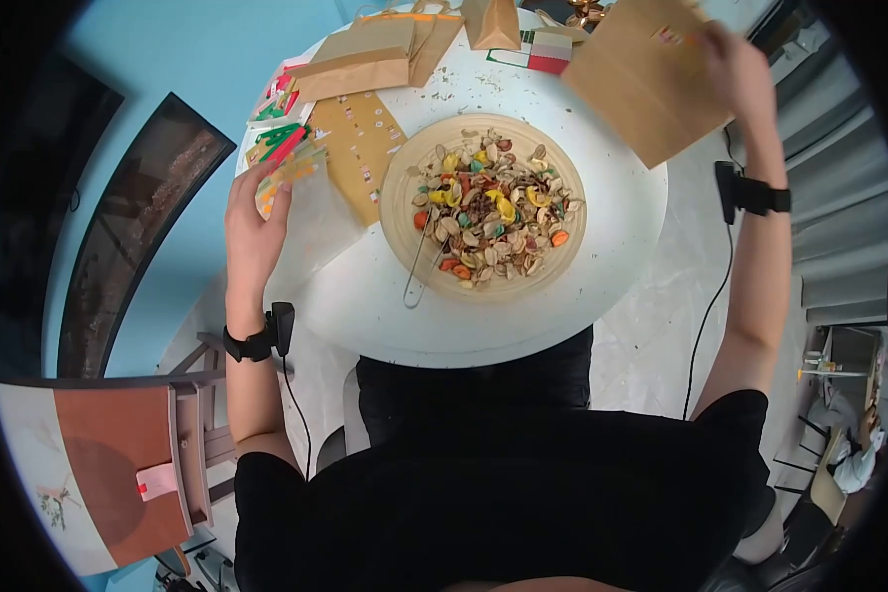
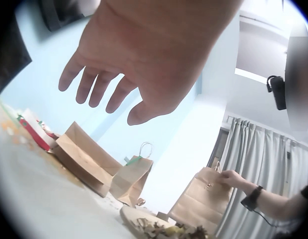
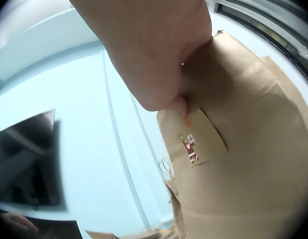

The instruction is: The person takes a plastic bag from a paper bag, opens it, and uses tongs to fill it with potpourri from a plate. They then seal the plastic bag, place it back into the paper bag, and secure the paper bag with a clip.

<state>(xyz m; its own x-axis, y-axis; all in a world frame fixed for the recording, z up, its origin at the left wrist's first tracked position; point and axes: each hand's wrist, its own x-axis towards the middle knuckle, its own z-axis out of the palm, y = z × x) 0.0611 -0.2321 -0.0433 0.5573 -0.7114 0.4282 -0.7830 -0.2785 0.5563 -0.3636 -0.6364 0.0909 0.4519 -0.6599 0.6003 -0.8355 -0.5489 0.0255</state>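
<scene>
My right hand (image 1: 740,79) grips a large brown paper bag (image 1: 631,89) by its top edge, at the right of the table. A tan sticker with a small Santa figure (image 3: 190,149) is on the bag's front, just below the fingers in the right wrist view. My left hand (image 1: 255,227) holds nothing; its fingers are spread and fairly straight in the left wrist view. In the head view it overlaps a clear plastic bag (image 1: 316,232) at the table's left side. A round tray (image 1: 397,237) of mixed dried petals and pods stands mid-table, with metal tongs (image 1: 419,271) at its front left.
More brown paper bags (image 1: 355,54) lie at the back of the white round table (image 1: 464,335). A tan sticker sheet (image 1: 350,138) and red and green items (image 1: 284,143) lie at the left. A red, white and green box (image 1: 543,54) sits at the back. Bits are scattered behind the tray.
</scene>
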